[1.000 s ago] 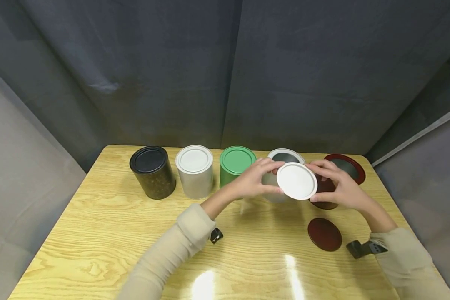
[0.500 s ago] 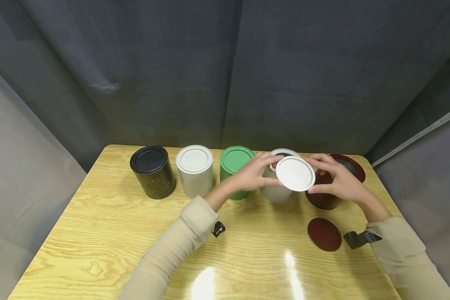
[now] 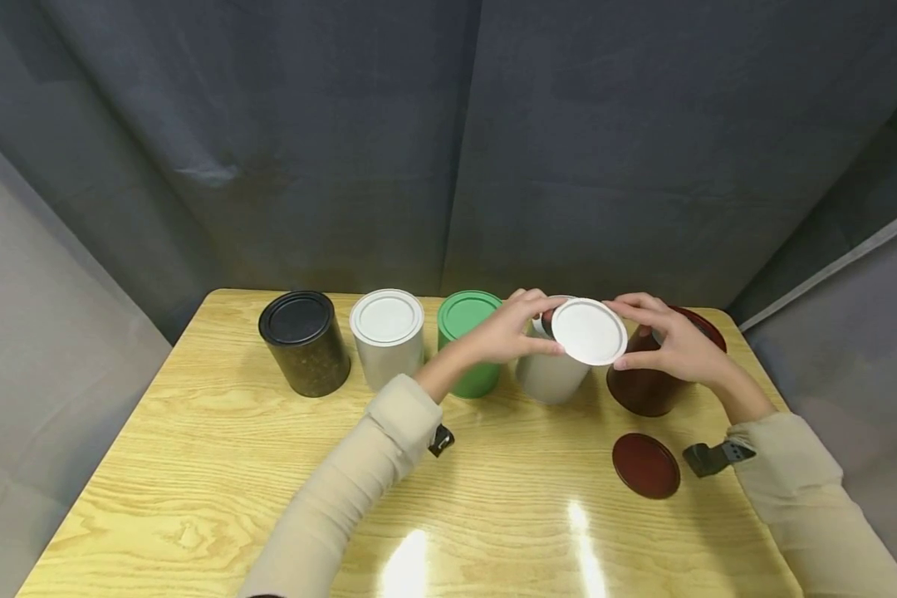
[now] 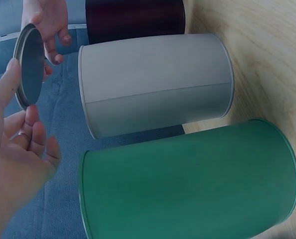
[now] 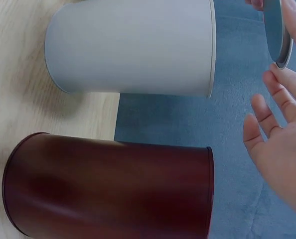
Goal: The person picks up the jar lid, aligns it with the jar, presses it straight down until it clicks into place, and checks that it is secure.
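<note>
Both hands hold a round white lid [image 3: 589, 332] by opposite edges, tilted above an open white can [image 3: 551, 378]. The left hand [image 3: 510, 330] pinches its left edge between thumb and fingers; the right hand [image 3: 661, 339] pinches the right edge. In the left wrist view the lid [image 4: 30, 67] shows its grey underside, apart from the can [image 4: 155, 82] below. Most of the can's opening is hidden behind the lid and the fingers. A dark red can [image 3: 646, 389] stands under the right hand, its top partly covered by that hand.
A dark red lid [image 3: 646, 465] lies on the wooden table [image 3: 493, 515] in front of its can. To the left stand a green can [image 3: 474, 320], another white can [image 3: 387, 332] and a black can [image 3: 305, 345], all lidded. Grey curtains [image 3: 329, 149] surround the table.
Both hands have lifted the white lid slightly away from the table's front edge, toward the open white can's top. The cans and the red lid stay in place.
</note>
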Available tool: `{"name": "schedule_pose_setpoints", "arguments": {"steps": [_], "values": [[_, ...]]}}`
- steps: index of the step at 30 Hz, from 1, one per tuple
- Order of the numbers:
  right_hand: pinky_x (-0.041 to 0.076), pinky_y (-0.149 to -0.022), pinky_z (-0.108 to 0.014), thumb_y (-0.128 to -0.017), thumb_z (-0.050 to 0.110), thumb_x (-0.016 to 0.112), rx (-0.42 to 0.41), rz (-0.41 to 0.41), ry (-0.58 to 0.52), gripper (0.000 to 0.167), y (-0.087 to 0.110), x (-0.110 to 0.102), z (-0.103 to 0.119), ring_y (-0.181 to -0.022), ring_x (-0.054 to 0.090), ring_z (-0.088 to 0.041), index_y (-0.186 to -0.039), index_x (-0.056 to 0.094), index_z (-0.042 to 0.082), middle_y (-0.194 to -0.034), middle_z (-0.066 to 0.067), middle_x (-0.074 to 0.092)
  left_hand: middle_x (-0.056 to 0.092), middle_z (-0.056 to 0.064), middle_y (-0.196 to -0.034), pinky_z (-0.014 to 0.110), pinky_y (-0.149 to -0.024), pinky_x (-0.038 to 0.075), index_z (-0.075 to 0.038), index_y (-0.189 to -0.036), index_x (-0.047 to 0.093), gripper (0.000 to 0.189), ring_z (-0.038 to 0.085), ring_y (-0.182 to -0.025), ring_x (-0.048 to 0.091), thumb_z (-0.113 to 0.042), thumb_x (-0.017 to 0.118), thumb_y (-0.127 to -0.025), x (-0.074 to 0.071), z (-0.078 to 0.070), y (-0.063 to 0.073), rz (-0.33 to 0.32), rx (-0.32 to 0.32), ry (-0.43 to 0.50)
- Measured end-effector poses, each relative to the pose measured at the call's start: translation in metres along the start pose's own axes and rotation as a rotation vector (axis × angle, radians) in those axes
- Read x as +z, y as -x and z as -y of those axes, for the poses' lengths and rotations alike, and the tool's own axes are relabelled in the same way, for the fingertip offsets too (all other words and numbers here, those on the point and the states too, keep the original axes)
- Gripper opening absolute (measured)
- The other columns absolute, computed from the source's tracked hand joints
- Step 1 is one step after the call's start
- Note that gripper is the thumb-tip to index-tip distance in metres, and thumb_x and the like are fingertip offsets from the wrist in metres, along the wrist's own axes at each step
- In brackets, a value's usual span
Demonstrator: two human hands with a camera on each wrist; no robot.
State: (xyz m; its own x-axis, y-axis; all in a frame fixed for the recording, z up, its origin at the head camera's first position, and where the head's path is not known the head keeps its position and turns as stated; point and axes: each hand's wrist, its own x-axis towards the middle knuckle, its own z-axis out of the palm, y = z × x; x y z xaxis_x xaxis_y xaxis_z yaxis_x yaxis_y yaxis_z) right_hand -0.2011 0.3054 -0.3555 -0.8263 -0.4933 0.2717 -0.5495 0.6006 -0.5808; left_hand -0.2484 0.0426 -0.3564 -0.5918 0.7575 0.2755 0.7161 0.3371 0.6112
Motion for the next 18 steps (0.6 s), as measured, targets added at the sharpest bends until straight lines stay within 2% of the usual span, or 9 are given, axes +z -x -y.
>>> {"name": "schedule_pose_setpoints", "arguments": {"steps": [4, 12, 18], "values": [[0.039, -0.072, -0.029, -0.067, 0.003, 0.079, 0.006, -0.001, 0.005, 0.072, -0.003, -0.004, -0.003, -0.105, 0.038, -0.007, -0.131, 0.047, 0.001, -0.125, -0.013, 0.042, 0.052, 0.011, -0.1, 0.022, -0.079, 0.03, 0.0, -0.13, 0.047, 0.062, 0.026, -0.097, 0.041, -0.022, 0.073, -0.078, -0.001, 0.0, -0.006, 0.004, -0.005, 0.014], [0.042, -0.069, -0.028, -0.066, 0.002, 0.079, -0.004, 0.013, 0.018, 0.073, -0.01, -0.008, -0.014, -0.101, 0.039, -0.006, -0.131, 0.047, -0.002, -0.124, -0.014, 0.043, 0.051, 0.012, -0.103, 0.022, -0.079, 0.03, -0.001, -0.133, 0.043, 0.065, 0.026, -0.098, 0.041, -0.023, 0.072, -0.079, -0.001, 0.004, -0.016, 0.024, -0.056, 0.008], [0.04, -0.064, -0.027, -0.068, 0.002, 0.077, 0.048, 0.041, 0.045, 0.07, -0.017, -0.006, -0.016, -0.086, 0.04, -0.004, -0.13, 0.045, -0.005, -0.125, -0.016, 0.042, 0.052, 0.013, -0.103, 0.02, -0.078, 0.032, -0.001, -0.133, 0.043, 0.064, 0.025, -0.097, 0.042, -0.022, 0.071, -0.08, -0.002, 0.01, -0.019, 0.042, -0.081, 0.015]]}}
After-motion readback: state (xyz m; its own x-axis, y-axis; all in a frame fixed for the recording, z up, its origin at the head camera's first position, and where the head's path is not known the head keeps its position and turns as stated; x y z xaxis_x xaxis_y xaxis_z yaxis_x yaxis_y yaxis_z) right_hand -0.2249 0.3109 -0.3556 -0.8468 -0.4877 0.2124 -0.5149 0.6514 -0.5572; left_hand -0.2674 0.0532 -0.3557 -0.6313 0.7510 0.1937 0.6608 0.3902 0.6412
